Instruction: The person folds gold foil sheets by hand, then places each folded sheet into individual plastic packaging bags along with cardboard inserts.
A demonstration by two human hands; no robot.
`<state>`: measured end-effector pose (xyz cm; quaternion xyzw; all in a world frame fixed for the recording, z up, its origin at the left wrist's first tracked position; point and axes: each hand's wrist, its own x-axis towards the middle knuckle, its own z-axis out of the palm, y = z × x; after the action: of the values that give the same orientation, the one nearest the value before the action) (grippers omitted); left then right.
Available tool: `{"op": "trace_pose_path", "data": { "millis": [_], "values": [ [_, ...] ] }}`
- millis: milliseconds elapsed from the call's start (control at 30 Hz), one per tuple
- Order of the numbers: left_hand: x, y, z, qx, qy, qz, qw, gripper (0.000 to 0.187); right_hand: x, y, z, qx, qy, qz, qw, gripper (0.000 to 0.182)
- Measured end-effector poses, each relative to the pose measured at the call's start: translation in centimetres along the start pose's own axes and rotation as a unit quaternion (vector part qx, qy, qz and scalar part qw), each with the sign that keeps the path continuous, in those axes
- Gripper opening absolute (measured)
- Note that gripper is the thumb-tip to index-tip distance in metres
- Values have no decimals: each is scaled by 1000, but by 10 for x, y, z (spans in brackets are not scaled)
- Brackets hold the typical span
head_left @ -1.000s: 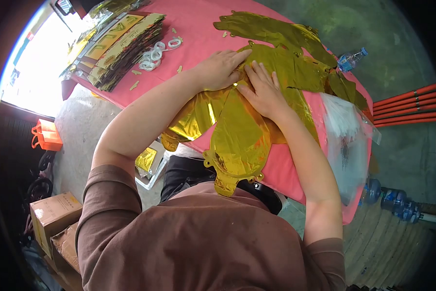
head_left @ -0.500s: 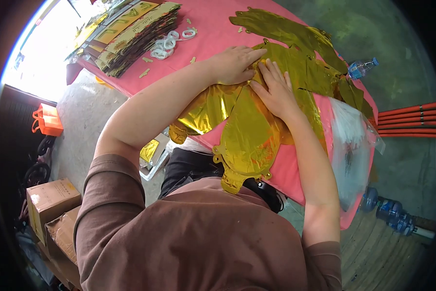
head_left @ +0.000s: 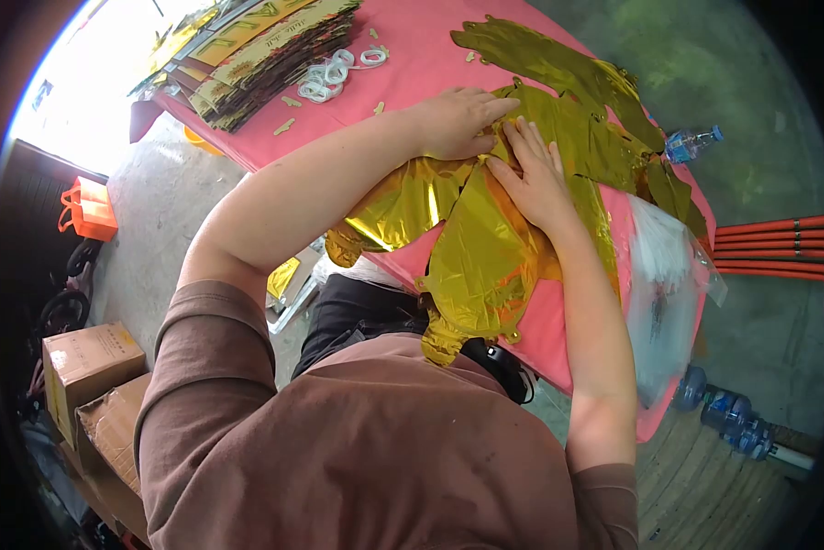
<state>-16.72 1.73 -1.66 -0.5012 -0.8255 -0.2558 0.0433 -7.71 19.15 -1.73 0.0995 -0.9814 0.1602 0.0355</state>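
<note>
Flat gold foil balloons (head_left: 485, 247), deflated and shiny, spread over the table edge, with one lobe hanging toward my lap. My left hand (head_left: 459, 124) lies palm down on the upper part of the foil, fingers extended. Just right of it, my right hand (head_left: 538, 183) rests flat on the same foil, its fingers stretched and pointing away from me. Neither hand grips anything visible; what lies under the palms is hidden. More flat gold foil balloons (head_left: 558, 73) are heaped beyond my hands, toward the table's far right side.
Pink cloth covers the table (head_left: 412, 55). At the far left sit a stack of printed packages (head_left: 274, 64) and rolls of white ribbon (head_left: 325, 78). Clear plastic bags (head_left: 655, 284) lie at the right edge, beside a plastic bottle (head_left: 691, 145). Cardboard boxes (head_left: 95, 367) stand on the floor.
The whole scene has shifted slightly in view. Both hands remain flat on the foil in nearly the same spot, and the hanging lobe has creased and shifted a little.
</note>
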Motion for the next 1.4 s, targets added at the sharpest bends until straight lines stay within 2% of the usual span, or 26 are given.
{"op": "trace_pose_path", "data": {
  "millis": [233,300,633,767,833,900,1000,1100,1233,1300,1400],
  "values": [
    [-1,0,0,-2,-2,3,1000,61,-2,-3,4,-20,19,-1,1000,62],
    [-1,-3,3,6,23,17,1000,59,-1,-3,4,-24,30,0,999,61],
    [-1,-3,1,5,7,17,1000,56,-3,-5,7,-61,35,0,998,64],
    [0,0,-9,-10,-7,24,1000,47,-4,-7,7,-62,24,9,998,65],
    [10,2,-15,-12,-23,29,999,43,-3,-7,7,-56,28,12,998,65],
    [19,3,-18,9,-53,-20,998,35,-5,-6,7,-49,24,13,998,65],
    [40,-1,-8,20,-35,3,999,31,-4,-7,7,-50,18,8,999,66],
    [69,-5,13,-3,-43,-12,999,27,-3,-8,5,-56,21,-3,998,66],
    [105,-2,34,-50,-45,4,998,25,-4,-8,7,-47,48,-11,998,64],
    [115,5,40,-99,-38,-28,994,24,-3,-6,10,-48,51,-9,998,62],
    [126,5,50,-85,-48,13,995,29,-4,-4,13,-71,100,-37,992,60]
  ]
}}
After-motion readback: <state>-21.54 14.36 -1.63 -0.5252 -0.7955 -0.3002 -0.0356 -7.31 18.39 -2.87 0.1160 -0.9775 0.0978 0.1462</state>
